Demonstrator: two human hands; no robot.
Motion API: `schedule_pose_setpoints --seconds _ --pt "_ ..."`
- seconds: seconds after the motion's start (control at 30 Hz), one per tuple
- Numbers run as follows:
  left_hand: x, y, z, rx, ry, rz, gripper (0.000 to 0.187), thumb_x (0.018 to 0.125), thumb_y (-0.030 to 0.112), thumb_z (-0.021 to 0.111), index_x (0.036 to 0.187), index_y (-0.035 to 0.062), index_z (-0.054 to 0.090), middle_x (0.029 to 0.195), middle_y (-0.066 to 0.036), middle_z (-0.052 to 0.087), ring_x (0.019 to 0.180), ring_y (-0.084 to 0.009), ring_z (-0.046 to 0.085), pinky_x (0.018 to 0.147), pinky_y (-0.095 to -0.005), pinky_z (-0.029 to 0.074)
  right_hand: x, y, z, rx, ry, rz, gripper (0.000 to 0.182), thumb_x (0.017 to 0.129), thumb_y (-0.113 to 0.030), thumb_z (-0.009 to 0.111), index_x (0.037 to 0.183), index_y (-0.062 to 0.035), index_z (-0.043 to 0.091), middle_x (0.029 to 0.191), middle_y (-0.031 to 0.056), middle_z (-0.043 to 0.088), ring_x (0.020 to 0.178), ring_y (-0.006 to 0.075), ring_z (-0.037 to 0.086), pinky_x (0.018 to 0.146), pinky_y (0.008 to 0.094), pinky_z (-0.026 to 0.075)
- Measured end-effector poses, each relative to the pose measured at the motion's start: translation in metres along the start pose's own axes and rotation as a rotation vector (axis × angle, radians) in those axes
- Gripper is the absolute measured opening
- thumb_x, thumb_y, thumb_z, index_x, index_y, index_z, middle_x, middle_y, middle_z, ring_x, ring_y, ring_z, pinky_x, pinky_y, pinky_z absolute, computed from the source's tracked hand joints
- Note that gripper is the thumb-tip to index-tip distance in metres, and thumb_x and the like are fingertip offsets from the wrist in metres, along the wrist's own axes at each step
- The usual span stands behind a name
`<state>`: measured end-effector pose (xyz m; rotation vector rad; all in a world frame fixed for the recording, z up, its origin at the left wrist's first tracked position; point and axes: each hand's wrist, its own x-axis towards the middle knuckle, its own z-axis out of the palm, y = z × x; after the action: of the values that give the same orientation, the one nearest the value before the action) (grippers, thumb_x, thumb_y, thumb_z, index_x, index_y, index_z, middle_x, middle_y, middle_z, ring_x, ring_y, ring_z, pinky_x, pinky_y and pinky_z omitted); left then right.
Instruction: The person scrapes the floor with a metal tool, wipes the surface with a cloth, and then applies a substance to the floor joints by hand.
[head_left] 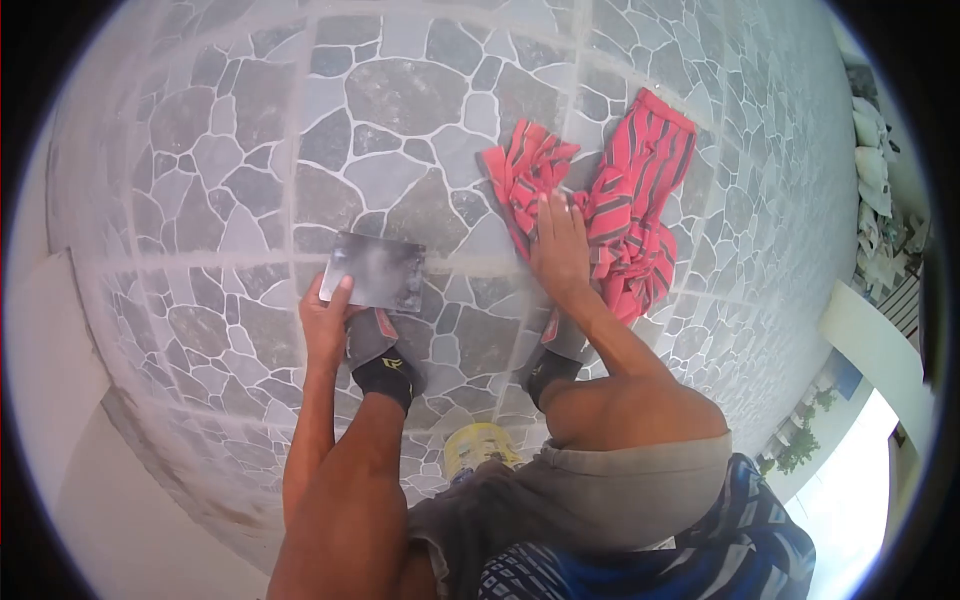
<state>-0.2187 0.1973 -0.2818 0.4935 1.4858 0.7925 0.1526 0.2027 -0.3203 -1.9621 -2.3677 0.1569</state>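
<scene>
A crumpled red cloth with dark stripes (648,160) lies on the stone-patterned floor (405,95), and the person's right hand (560,250) rests on its left part, palm down, the fingers stretched out and held close side by side. Well to the left of the cloth, the left hand (325,318) holds a flat grey plate (385,272) by its near left corner, pinched with the thumb on top; the other fingers go mostly out of sight beneath, so how they are set cannot be told. The plate is smudged with pale and dark patches. The right shoe (570,337) is just on the near side of the cloth, while the left shoe (369,338) and a yellow bucket (478,440) are farther off, nearer the person and left of it.
</scene>
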Motion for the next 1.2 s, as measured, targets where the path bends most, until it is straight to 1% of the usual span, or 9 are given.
schedule_pose_setpoints --seconds 0.13,0.3,0.43,0.6,0.63,0.73,0.93,1.0,1.2 --pt "0.002 -0.008 -0.006 0.013 0.021 -0.011 0.029 0.098 0.02 0.066 0.117 -0.0013 0.062 0.102 -0.009 0.07 0.088 -0.0151 0.069 0.073 -0.0299 0.059 -0.05 -0.013 -0.009 -0.006 -0.124 -0.056 0.06 0.088 -0.005 0.059 0.144 0.0055 0.044 0.143 0.0303 0.048 0.138 0.0424 0.046 0.111 0.0582 0.036" --pt "0.0 -0.007 -0.001 0.007 0.011 0.006 0.028 0.098 0.019 0.067 0.116 -0.0028 0.064 0.1 -0.008 0.07 0.085 -0.0143 0.069 0.073 -0.0301 0.059 0.155 0.097 0.007 -0.195 0.262 0.065 0.051 0.089 -0.015 0.056 0.138 -0.0001 0.051 0.126 0.0219 0.062 0.117 0.0374 0.061 0.087 0.0538 0.047" --pt "0.004 0.001 0.004 -0.017 0.012 0.039 0.026 0.098 0.018 0.066 0.115 -0.0022 0.064 0.099 -0.008 0.07 0.085 -0.0145 0.069 0.072 -0.0298 0.059 0.232 0.165 0.015 -0.064 0.152 0.211 0.037 0.09 -0.017 0.056 0.122 0.0001 0.058 0.106 0.0202 0.063 0.1 0.0385 0.065 0.076 0.0527 0.05" --pt "-0.001 -0.002 -0.002 -0.016 0.029 0.011 0.027 0.098 0.018 0.066 0.116 -0.0023 0.064 0.098 -0.008 0.07 0.084 -0.0143 0.069 0.072 -0.0294 0.059 0.01 0.014 -0.009 -0.004 -0.066 0.083 0.06 0.078 -0.013 0.068 0.135 0.0023 0.055 0.136 0.0271 0.052 0.116 0.04 0.055 0.096 0.0504 0.042" --pt "-0.001 -0.005 -0.003 -0.022 0.029 0.018 0.027 0.098 0.018 0.066 0.116 -0.0024 0.064 0.098 -0.008 0.07 0.084 -0.0142 0.069 0.071 -0.0293 0.059 -0.039 -0.007 -0.009 -0.053 -0.005 -0.015 0.056 0.076 -0.007 0.067 0.13 0.0039 0.054 0.122 0.0252 0.054 0.107 0.0413 0.056 0.087 0.0549 0.045" --pt "0.001 -0.003 0.002 -0.034 0.056 0.026 0.028 0.098 0.019 0.066 0.116 -0.0026 0.064 0.097 -0.008 0.07 0.083 -0.014 0.069 0.071 -0.0289 0.059 -0.047 -0.001 -0.016 -0.033 -0.129 -0.081 0.062 0.076 -0.009 0.068 0.135 0.0037 0.053 0.141 0.0312 0.045 0.123 0.0453 0.049 0.099 0.055 0.04" --pt "-0.002 0.002 0.003 0.054 0.049 -0.009 0.028 0.098 0.02 0.067 0.115 -0.0024 0.064 0.098 -0.009 0.071 0.082 -0.014 0.069 0.07 -0.0279 0.059 0.205 0.119 -0.005 -0.222 0.209 0.041 0.032 0.082 -0.018 0.065 0.102 0.0067 0.059 0.139 0.0325 0.048 0.121 0.0439 0.054 0.098 0.0545 0.044" --pt "0.001 0.005 0.007 0.051 0.045 -0.005 0.028 0.097 0.02 0.068 0.114 -0.0025 0.064 0.098 -0.009 0.071 0.082 -0.014 0.069 0.07 -0.0277 0.059 0.258 0.166 0.007 -0.412 0.153 -0.253 0.037 0.083 -0.025 0.065 0.102 0.0066 0.066 0.097 0.0233 0.065 0.095 0.0379 0.061 0.088 0.0467 0.048" --pt "0.001 0.001 0.001 0.006 0.046 -0.009 0.027 0.097 0.019 0.069 0.113 -0.0023 0.064 0.098 -0.008 0.07 0.084 -0.0141 0.069 0.07 -0.0283 0.059 0.058 0.04 -0.001 0.045 0.096 -0.098 0.03 0.074 -0.006 0.067 0.098 0.0077 0.057 0.141 0.0329 0.048 0.117 0.0457 0.055 0.101 0.0515 0.045"
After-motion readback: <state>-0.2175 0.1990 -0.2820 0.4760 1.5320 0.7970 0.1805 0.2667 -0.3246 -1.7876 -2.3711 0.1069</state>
